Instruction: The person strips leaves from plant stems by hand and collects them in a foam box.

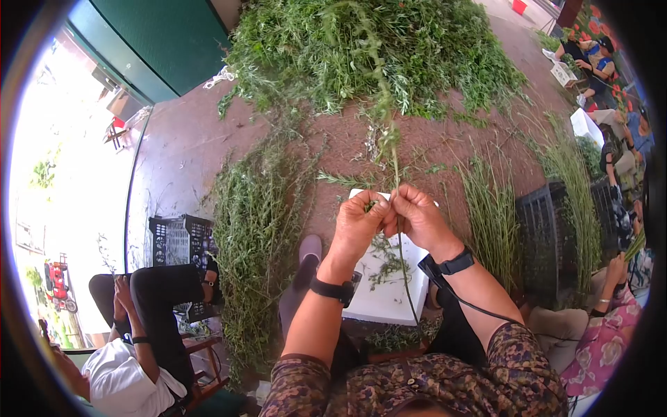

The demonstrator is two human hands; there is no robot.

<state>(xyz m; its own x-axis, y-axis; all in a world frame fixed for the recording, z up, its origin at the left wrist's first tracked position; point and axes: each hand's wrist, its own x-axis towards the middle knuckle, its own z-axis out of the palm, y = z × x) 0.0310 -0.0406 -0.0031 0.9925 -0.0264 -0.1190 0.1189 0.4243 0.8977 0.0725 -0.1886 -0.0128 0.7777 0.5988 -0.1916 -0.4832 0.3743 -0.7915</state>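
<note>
Both my hands meet in front of my chest, above a white foam box (372, 304) with green leaf scraps (390, 267) on it. My right hand (419, 210) is closed in a pinch around a long leafy plant stalk (396, 158). The stalk's leafy, blurred end reaches up and away from me; its bare end slants down across the box. Close against the right, my left hand (363, 219) is also closed, and some green leaves (370, 206) show between its thumb and fingers. Whether it touches the stalk too is hidden.
A large heap of cut plants (375, 55) lies ahead on the floor. More leafy stalks (253, 243) lie left, and barer stems (490, 215) right. Black crates (174, 240) stand on both sides. A seated person (135, 375) is at left, several people at right.
</note>
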